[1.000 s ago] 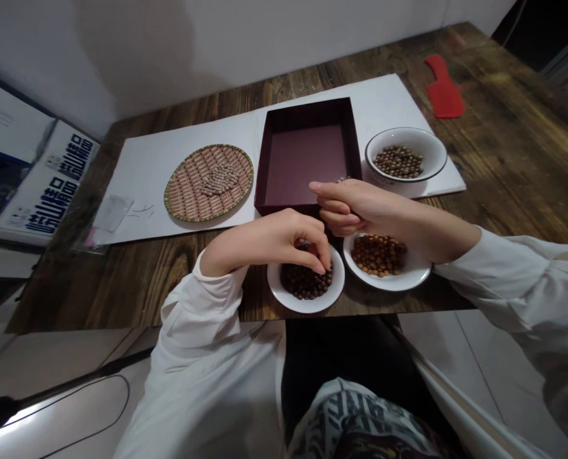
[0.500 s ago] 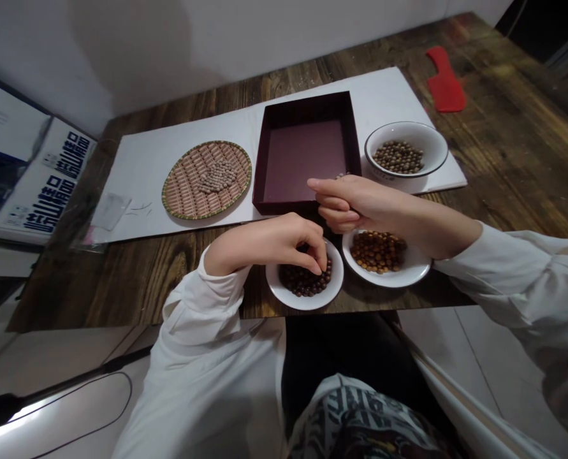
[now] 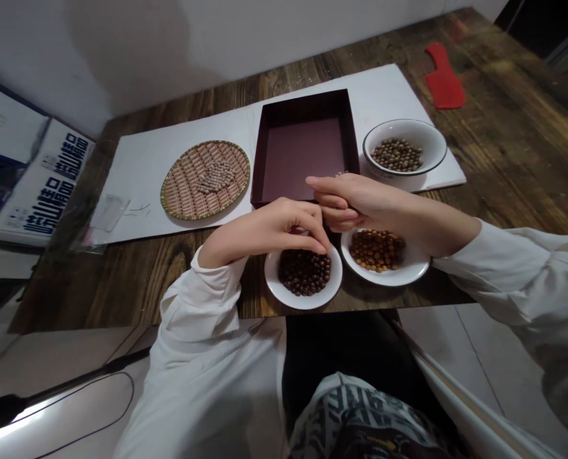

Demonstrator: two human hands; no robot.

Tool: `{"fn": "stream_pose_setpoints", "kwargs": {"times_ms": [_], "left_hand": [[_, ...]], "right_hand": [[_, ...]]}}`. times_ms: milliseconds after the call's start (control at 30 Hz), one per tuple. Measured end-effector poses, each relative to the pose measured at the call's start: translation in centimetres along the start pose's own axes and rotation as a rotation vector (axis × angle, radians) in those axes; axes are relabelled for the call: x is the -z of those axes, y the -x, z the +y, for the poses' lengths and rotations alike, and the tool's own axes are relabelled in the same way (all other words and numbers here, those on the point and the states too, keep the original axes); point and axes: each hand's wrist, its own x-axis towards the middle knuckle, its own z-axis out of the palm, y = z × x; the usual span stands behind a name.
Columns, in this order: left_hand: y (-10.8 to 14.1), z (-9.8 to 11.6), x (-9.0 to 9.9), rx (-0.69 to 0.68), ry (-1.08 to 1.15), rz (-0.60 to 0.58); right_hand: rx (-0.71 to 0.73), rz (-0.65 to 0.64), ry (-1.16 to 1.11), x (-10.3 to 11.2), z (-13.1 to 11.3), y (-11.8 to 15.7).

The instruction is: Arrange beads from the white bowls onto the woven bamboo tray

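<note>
My left hand (image 3: 278,229) hangs just above a small white dish (image 3: 303,303) of dark brown beads (image 3: 304,273), its fingertips pinched together; whether a bead lies between them is hidden. My right hand (image 3: 355,203) is curled closed over the near corner of an open maroon box (image 3: 303,105), and a few pale beads (image 3: 342,173) show at its upper edge. Under that hand sits a white dish (image 3: 410,271) of amber beads (image 3: 377,250).
A woven round tray (image 3: 183,185) holds pale beads, and a white bowl (image 3: 403,127) holds speckled ones. Both stand on a white sheet (image 3: 135,191) on the wooden table (image 3: 513,127). A red plastic comb (image 3: 444,80) lies at the far right.
My left hand has lifted out of the dark beads, and its fingertips now sit above them. My right hand stays in about the same place. The whole view has shifted slightly.
</note>
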Motion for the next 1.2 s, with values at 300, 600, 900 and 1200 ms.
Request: {"fn": "stream_pose_setpoints", "kwargs": {"times_ms": [300, 600, 900, 1200], "left_hand": [[-0.5, -1.1, -0.5, -0.127, -0.053, 0.437], [-1.3, -3.4, -0.9, -0.109, -0.143, 0.750], [-1.9, -4.1, -2.0, -0.283, -0.461, 0.834], [-2.1, -4.8, -2.4, -0.283, -0.431, 0.856]], "right_hand": [[0.013, -0.011, -0.097, 0.0, 0.2, -0.2], [-0.064, -0.023, -0.151, 0.1, -0.1, 0.0], [-0.033, -0.077, -0.203, 0.8, 0.1, -0.3], [-0.031, -0.045, -0.195, 0.3, -0.3, -0.1]]}}
